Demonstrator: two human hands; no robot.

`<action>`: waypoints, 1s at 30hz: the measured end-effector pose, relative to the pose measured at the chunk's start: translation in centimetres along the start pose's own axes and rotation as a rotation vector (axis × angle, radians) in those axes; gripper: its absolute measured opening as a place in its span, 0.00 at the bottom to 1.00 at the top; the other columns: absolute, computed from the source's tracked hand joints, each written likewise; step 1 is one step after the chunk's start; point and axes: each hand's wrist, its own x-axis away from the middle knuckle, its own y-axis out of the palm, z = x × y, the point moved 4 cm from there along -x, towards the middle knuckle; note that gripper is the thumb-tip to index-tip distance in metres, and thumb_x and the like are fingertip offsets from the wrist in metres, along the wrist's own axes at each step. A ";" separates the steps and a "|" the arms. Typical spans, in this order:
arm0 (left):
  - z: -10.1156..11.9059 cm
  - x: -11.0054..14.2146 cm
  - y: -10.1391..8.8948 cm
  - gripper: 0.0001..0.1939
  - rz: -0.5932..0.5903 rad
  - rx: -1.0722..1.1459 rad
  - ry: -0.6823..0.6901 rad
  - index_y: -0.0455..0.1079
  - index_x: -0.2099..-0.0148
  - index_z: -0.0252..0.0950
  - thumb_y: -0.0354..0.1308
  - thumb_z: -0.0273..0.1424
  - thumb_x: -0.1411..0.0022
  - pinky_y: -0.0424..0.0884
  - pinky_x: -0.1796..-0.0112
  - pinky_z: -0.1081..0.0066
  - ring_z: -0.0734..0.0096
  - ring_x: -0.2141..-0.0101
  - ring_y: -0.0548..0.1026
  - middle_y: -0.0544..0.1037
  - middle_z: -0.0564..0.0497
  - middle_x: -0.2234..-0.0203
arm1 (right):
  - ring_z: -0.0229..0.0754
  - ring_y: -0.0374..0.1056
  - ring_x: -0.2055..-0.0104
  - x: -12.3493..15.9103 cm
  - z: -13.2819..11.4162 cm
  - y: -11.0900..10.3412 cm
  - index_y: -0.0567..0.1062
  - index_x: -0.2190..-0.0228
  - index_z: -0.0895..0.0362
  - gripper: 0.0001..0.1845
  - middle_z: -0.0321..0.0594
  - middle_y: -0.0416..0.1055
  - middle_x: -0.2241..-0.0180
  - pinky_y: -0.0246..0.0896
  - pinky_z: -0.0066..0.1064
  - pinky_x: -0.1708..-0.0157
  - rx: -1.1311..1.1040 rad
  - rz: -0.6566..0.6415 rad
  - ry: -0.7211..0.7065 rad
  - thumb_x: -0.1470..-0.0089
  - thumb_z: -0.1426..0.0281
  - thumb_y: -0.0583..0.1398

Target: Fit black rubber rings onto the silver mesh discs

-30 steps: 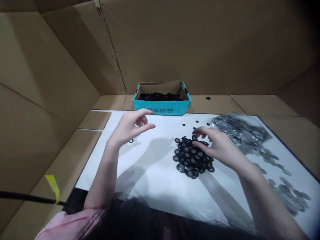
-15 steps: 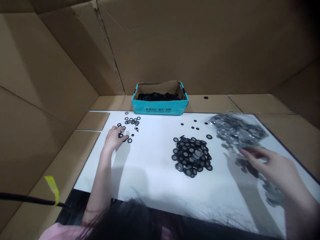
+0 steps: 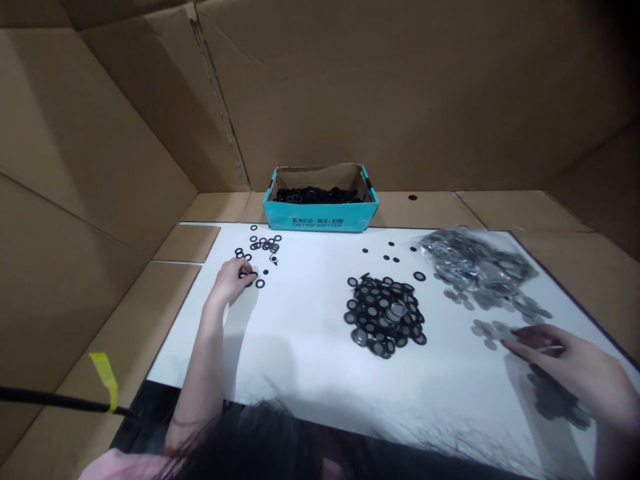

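My left hand (image 3: 231,280) is at the left of the white board, thumb and forefinger closed on a black ring (image 3: 250,277). Several black rings (image 3: 265,244) lie scattered just beyond it. On the right, my right hand (image 3: 565,357) pinches a translucent grey disc (image 3: 509,335) at its fingertips; a pale thin edge shows inside the curled fingers. Loose grey discs (image 3: 484,328) lie beside those fingertips, and more grey discs (image 3: 555,397) are partly hidden under the hand. Between my hands is a heap of black-rimmed discs (image 3: 385,313) with grey centres.
A turquoise box (image 3: 320,217) filled with black rings stands at the back. A clear plastic bag (image 3: 475,260) of grey discs lies at the right rear. Small black dots (image 3: 387,257) are scattered behind the heap. Cardboard walls (image 3: 400,87) surround the white board (image 3: 310,320).
My right hand has moved nearer and rightward, away from the bag, uncovering loose grey discs. My left hand has shifted slightly nearer, and its fingers have drawn together.
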 end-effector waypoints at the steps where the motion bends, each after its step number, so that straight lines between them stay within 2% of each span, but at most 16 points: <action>1: 0.1 0.0 -0.1 0.18 0.014 0.025 0.001 0.67 0.45 0.33 0.56 0.36 0.33 0.74 0.54 0.57 0.62 0.53 0.74 0.72 0.43 0.50 | 0.59 0.72 0.70 0.1 -0.1 0.0 0.73 0.77 0.51 0.23 0.46 0.75 0.75 0.61 0.46 0.70 -0.003 0.002 0.006 0.73 0.47 0.61; 7: 0.7 0.3 -0.6 0.18 0.124 0.257 0.006 0.67 0.45 0.33 0.56 0.36 0.33 0.74 0.55 0.57 0.62 0.54 0.74 0.72 0.44 0.51 | 0.57 0.71 0.69 1.1 -1.4 -0.9 0.73 0.77 0.51 0.21 0.48 0.75 0.74 0.60 0.45 0.69 -0.051 0.038 0.030 0.67 0.47 0.59; 11: 1.9 0.3 -0.5 0.18 0.141 0.448 0.055 0.67 0.45 0.33 0.56 0.36 0.33 0.75 0.56 0.59 0.64 0.56 0.75 0.73 0.44 0.52 | 0.51 0.69 0.72 1.2 -2.6 -1.6 0.75 0.75 0.51 0.16 0.51 0.75 0.74 0.58 0.44 0.68 -0.058 0.082 0.058 0.62 0.52 0.62; 15: 3.0 0.4 -0.5 0.17 0.128 0.589 0.087 0.68 0.47 0.32 0.56 0.36 0.33 0.75 0.57 0.60 0.65 0.57 0.75 0.74 0.45 0.53 | 0.44 0.61 0.78 0.9 -3.5 -2.1 0.76 0.80 0.51 0.11 0.53 0.73 0.77 0.54 0.44 0.70 -0.066 0.125 0.100 0.65 0.59 0.68; 17: 3.4 0.6 -0.4 0.15 0.113 0.653 0.085 0.69 0.49 0.32 0.56 0.36 0.33 0.76 0.59 0.62 0.67 0.60 0.75 0.75 0.46 0.56 | 0.41 0.57 0.80 1.0 -4.2 -2.4 0.76 0.83 0.52 0.13 0.52 0.72 0.81 0.53 0.45 0.71 -0.087 0.149 0.109 0.68 0.59 0.71; 19: 3.9 0.8 -0.4 0.13 0.093 0.727 0.082 0.70 0.54 0.31 0.58 0.36 0.34 0.76 0.63 0.66 0.71 0.65 0.76 0.76 0.48 0.63 | 0.42 0.58 0.79 1.6 -5.4 -2.8 0.75 0.84 0.53 0.16 0.52 0.71 0.82 0.52 0.46 0.70 -0.165 0.192 0.067 0.71 0.58 0.73; 22: 5.5 1.4 -0.4 0.14 0.055 0.855 0.084 0.69 0.64 0.31 0.65 0.36 0.43 0.73 0.69 0.72 0.72 0.73 0.76 0.76 0.53 0.75 | 0.48 0.65 0.73 3.1 -8.8 -2.8 0.77 0.80 0.54 0.17 0.54 0.74 0.75 0.54 0.46 0.69 -0.334 0.216 -0.075 0.68 0.56 0.72; 24: 7.2 1.9 -0.3 0.16 0.004 0.934 0.092 0.67 0.69 0.32 0.69 0.36 0.50 0.72 0.72 0.74 0.72 0.77 0.76 0.75 0.53 0.79 | 0.47 0.66 0.72 4.3 -12.0 -1.8 0.79 0.75 0.55 0.18 0.54 0.76 0.70 0.56 0.42 0.72 -0.422 0.154 -0.187 0.62 0.54 0.70; 28: 11.3 3.5 -0.1 0.13 -0.169 1.051 0.133 0.68 0.72 0.32 0.69 0.33 0.55 0.71 0.74 0.75 0.73 0.79 0.75 0.76 0.52 0.82 | 0.44 0.67 0.72 7.7 -20.1 1.8 0.78 0.77 0.55 0.20 0.47 0.75 0.74 0.60 0.36 0.72 -0.601 -0.078 -0.511 0.57 0.51 0.66; 30: 13.1 4.5 -0.1 0.11 -0.260 1.090 0.163 0.69 0.73 0.31 0.68 0.31 0.55 0.70 0.75 0.76 0.73 0.80 0.75 0.76 0.52 0.83 | 0.42 0.68 0.72 9.7 -23.7 3.4 0.77 0.78 0.56 0.19 0.44 0.75 0.74 0.61 0.33 0.73 -0.656 -0.204 -0.651 0.54 0.53 0.65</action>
